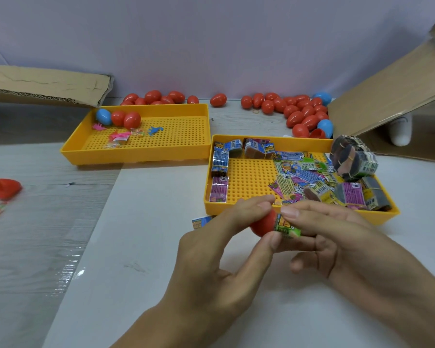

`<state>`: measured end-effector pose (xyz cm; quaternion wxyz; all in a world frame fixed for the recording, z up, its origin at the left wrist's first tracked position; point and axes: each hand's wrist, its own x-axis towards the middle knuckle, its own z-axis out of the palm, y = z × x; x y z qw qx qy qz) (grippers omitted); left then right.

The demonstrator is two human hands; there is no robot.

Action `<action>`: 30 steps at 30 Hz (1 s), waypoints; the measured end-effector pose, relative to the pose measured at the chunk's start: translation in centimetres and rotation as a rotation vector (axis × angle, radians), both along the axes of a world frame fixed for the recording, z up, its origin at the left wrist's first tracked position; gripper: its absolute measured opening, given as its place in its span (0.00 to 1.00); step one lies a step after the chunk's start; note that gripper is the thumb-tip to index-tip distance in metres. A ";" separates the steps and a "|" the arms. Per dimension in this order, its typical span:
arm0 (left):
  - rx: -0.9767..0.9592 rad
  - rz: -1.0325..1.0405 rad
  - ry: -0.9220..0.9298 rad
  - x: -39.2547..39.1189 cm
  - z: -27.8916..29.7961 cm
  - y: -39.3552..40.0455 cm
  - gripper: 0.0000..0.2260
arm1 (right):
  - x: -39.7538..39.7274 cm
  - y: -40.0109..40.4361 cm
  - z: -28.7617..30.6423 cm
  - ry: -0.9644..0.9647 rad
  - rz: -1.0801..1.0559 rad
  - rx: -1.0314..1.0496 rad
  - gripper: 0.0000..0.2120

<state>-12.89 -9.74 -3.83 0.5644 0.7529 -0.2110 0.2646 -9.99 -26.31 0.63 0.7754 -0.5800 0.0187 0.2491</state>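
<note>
Head view: over the counter (136, 247), left hand (211, 259) fingers clamp a red egg shell (260, 226); right hand (342, 237) fingers pinch a folded leaflet (286, 228) at its mouth. Shell looks light, stiff, slippery, so grip its round sides; paper likely crumples easily.

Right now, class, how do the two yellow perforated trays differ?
The left yellow perforated plastic tray holds red and blue plastic eggs and small toys; the right yellow tray holds printed paper leaflets. The left tray lies farther back, its floor mostly bare; the right tray's is half covered. Both are rectangular.
</note>
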 end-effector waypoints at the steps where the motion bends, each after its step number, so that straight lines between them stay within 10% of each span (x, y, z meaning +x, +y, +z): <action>1: -0.009 -0.023 0.022 0.0 -0.1 0.1 0.13 | 0.0 -0.1 -0.1 0.020 -0.005 0.002 0.12; 8: -0.012 -0.088 0.255 1.9 -0.3 0.3 0.12 | 0.2 -0.2 -0.3 0.076 0.003 0.004 0.13; 14: 0.056 -0.004 -0.009 0.7 0.0 0.5 0.16 | 0.4 -0.3 -0.6 0.111 0.045 0.050 0.19; 30: 0.093 0.040 0.016 0.4 0.1 0.4 0.16 | 0.4 -0.4 -0.6 0.147 0.026 0.029 0.16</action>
